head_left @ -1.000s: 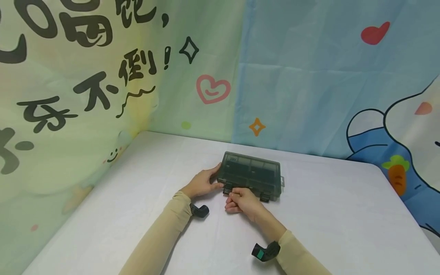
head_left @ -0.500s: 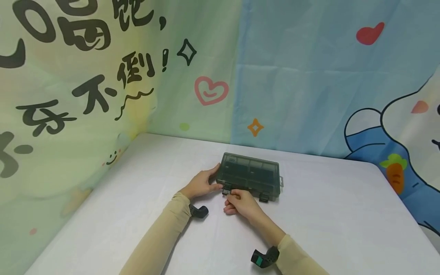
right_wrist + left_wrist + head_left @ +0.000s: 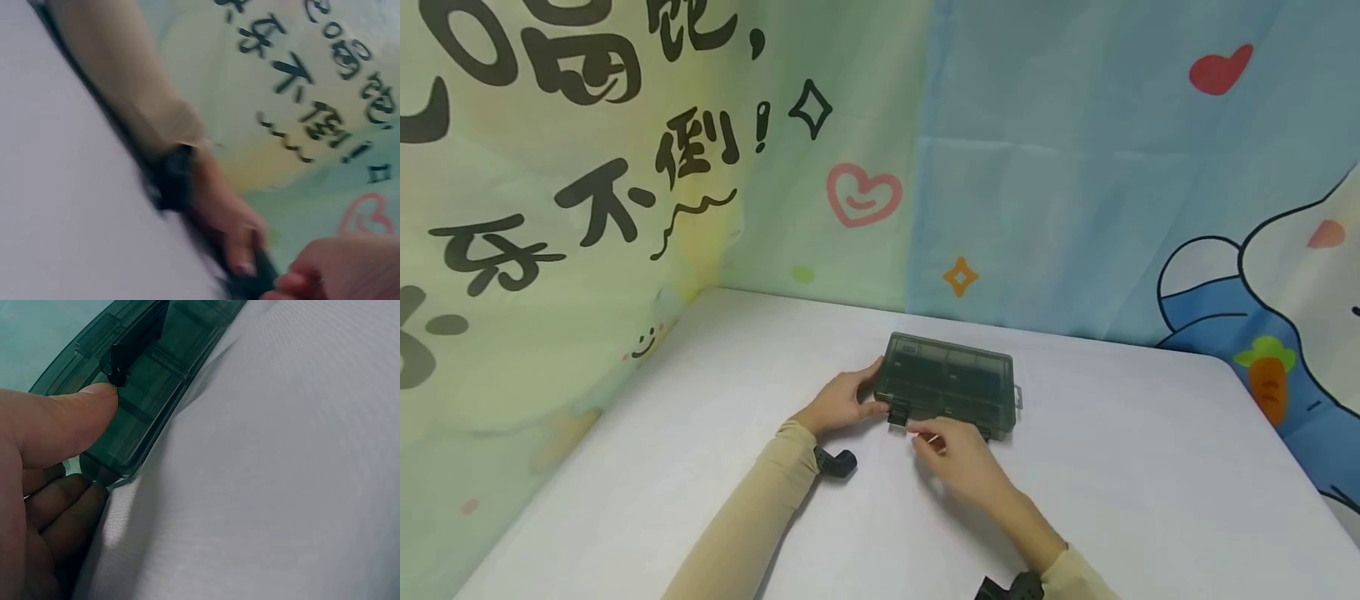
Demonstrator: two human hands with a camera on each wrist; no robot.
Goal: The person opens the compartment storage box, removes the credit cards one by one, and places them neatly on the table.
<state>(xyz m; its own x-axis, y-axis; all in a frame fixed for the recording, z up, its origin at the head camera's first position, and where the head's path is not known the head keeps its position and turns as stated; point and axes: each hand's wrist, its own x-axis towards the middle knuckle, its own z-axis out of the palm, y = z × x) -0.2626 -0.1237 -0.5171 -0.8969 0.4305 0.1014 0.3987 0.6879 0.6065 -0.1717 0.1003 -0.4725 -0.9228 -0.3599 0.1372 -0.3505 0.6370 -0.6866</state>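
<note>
A dark green translucent plastic storage box with divided compartments lies on the table, its lid down. My left hand holds its left end. In the left wrist view the thumb presses on the front wall beside a black latch, and the other fingers curl by the corner. That left latch sticks out from the box front in the head view. My right hand is just in front of the box, fingers loosely bent, nothing visible between them. It partly hides the right latch.
A white cloth covers the table. Printed curtains hang behind and along the left side. A small loop tab juts from the box's right end. Each wrist carries a black camera.
My right hand has left the left latch and moved right along the box front. That latch now stands out from the box. My left hand and the box have stayed in place.
</note>
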